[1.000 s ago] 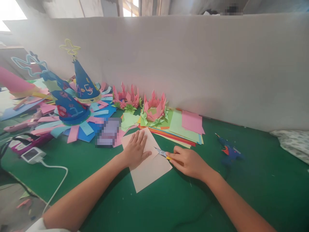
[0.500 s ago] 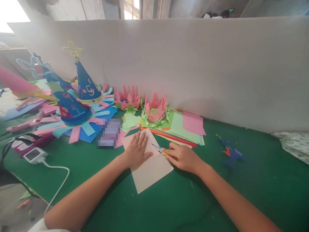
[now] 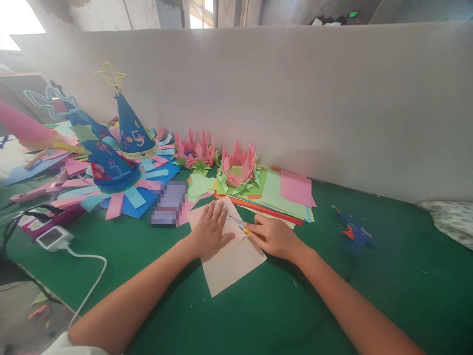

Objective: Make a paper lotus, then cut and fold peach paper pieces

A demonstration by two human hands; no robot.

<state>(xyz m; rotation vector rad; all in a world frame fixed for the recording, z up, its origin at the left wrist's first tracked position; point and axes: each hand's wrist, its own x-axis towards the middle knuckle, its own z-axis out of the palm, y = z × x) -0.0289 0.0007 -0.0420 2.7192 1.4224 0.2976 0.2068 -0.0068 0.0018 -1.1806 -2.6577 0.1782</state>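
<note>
Around the paper (image 3: 225,268), the tabletop (image 3: 229,325) is busy. At 12 to 1 o'clock stand two pink crowns (image 3: 236,170), the nearer one on a stack (image 3: 281,197) of coloured sheets close by the paper's far edge. At 10 o'clock lies a pixelated phone (image 3: 168,204), and beyond it blue cone hats (image 3: 135,130) with wire shapes on top, amid pink and pale-blue strips. A white charger (image 3: 55,238) with its cable sits at 9 o'clock; a blue glue gun (image 3: 354,234) lies well apart at 3.

The paper is pale pink and flat, straight-edged, its near corner aimed at about 6 o'clock. The left hand (image 3: 210,234) presses on it, fingers extended and thumb apart, hiding part of it. The right hand (image 3: 273,238) pinches a yellow-handled cutter (image 3: 237,223), blade toward 10 o'clock over the paper's right side — a short line shows beside it, but whether it is cut through I cannot tell.
</note>
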